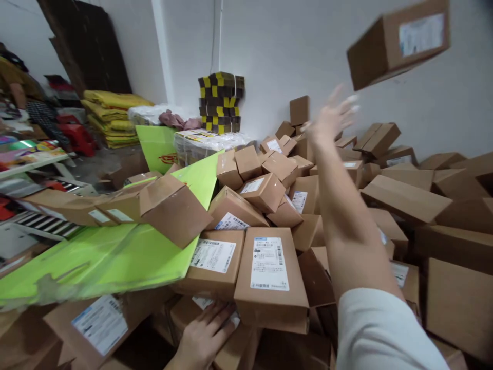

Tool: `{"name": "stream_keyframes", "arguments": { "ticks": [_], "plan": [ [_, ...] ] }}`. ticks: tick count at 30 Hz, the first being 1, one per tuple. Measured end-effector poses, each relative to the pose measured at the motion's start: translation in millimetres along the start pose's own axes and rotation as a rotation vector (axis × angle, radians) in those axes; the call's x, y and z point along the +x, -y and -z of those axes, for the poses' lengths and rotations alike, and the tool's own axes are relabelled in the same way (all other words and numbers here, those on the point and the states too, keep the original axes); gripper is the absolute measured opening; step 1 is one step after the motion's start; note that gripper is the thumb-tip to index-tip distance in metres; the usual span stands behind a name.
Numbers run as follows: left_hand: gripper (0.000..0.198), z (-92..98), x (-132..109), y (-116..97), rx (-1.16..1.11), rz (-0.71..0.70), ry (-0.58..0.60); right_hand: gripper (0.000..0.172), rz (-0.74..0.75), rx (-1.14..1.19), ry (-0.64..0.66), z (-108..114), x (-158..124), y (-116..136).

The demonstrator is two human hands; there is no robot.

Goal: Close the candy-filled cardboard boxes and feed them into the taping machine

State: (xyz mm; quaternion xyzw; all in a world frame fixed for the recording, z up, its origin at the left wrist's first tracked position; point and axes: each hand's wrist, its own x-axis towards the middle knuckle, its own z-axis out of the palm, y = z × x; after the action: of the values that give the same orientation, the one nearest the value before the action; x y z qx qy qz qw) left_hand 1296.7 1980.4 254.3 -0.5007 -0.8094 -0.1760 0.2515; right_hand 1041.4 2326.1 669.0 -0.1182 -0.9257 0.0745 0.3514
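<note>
My right hand (333,118) is raised at the upper right, fingers spread and holding nothing. Beyond its fingertips a brown cardboard box (396,43) with a white label hangs in mid-air, apart from the hand. My left hand (206,334) is low at the bottom middle, its bent fingers gripping a cardboard box (236,354) that is partly hidden. Something white covers some fingertips on both hands. Just above the left hand lie two labelled boxes, a wide one (271,277) and another (211,262) against the green board.
A heap of cardboard boxes (406,198) fills the right side against a wall. Bright green boards (115,257) slope at left beside a row of boxes on a roller conveyor (42,223). Yellow sacks (115,115) and a black-yellow stack (221,103) stand behind. A person (23,87) is at far left.
</note>
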Motion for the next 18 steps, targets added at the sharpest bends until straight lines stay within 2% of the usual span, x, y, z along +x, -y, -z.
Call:
{"name": "stream_keyframes", "arguments": {
  "ticks": [2, 5, 7, 9, 14, 16, 18],
  "plan": [
    [0.085, 2.0, 2, -3, -0.025, 0.006, -0.003, 0.116, -0.115, -0.033, 0.146, -48, -32, 19],
    [0.075, 2.3, 4, -3, -0.015, -0.004, -0.018, 0.135, -0.077, -0.075, 0.553, -115, -76, 36],
    [0.067, 0.5, 4, 0, 0.013, -0.032, -0.029, 0.148, -0.124, -0.152, 0.757, -140, -88, 33],
    [0.065, -1.6, 3, 4, 0.035, -0.079, -0.044, 0.154, -0.103, -0.191, 0.869, -150, -90, 21],
    [0.065, -1.4, 4, 6, 0.028, -0.093, -0.061, 0.162, 0.265, -0.204, 0.859, -149, -100, -22],
    [0.066, 0.8, 6, 4, 0.005, -0.067, -0.059, 0.152, 0.379, -0.175, 0.784, -150, -108, -35],
    [0.069, 2.9, 7, 1, -0.017, -0.035, -0.062, 0.138, 0.408, -0.1, 0.685, -152, -113, -45]
  ]
}}
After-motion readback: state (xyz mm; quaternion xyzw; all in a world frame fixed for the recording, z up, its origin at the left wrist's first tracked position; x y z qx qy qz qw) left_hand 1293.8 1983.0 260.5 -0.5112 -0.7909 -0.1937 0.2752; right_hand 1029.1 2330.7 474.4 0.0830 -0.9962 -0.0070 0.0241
